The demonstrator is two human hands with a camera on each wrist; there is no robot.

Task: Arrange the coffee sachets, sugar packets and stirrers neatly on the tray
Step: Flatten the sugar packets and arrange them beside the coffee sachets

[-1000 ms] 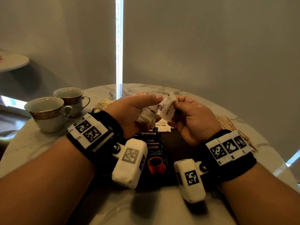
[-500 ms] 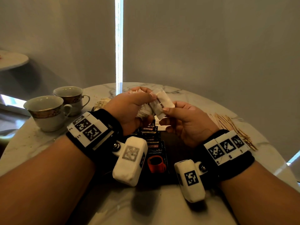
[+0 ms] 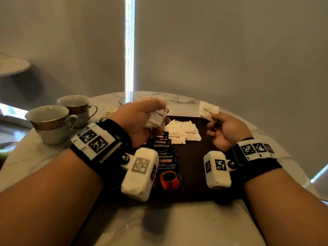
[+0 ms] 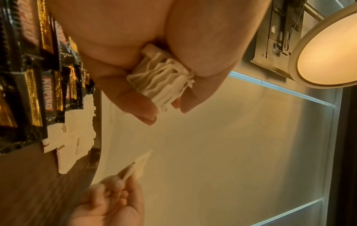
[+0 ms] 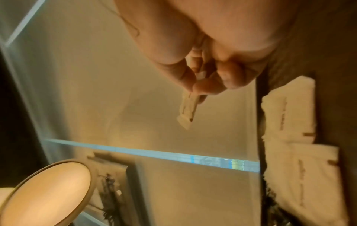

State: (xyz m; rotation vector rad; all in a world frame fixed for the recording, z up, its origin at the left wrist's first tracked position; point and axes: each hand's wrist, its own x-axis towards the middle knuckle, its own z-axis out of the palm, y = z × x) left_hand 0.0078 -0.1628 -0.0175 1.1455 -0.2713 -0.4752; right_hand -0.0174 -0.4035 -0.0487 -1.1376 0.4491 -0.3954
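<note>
My left hand (image 3: pixel 142 119) grips a stack of white brown-sugar packets (image 3: pixel 157 118) above the dark tray (image 3: pixel 198 157); the left wrist view shows the stack's edges (image 4: pixel 162 85) between thumb and fingers. My right hand (image 3: pixel 225 128) pinches a single sugar packet (image 3: pixel 207 110) by its lower edge, held up over the tray's far right corner; it appears edge-on in the right wrist view (image 5: pixel 188 110). Two sugar packets (image 3: pixel 182 133) lie flat on the tray. Black coffee sachets (image 3: pixel 166 157) lie overlapped in a row on the tray's left part. No stirrers are visible now.
Two gold-banded cups (image 3: pixel 51 123) stand at the table's left. A pale crumpled wrapper (image 3: pixel 110 112) lies beside them. The round marble table (image 3: pixel 177 224) backs onto a grey wall, with its edge close behind the tray.
My hands have drawn apart: the right hand pulled one packet off the stack and carried it to the right. The packets lying on the tray came into sight.
</note>
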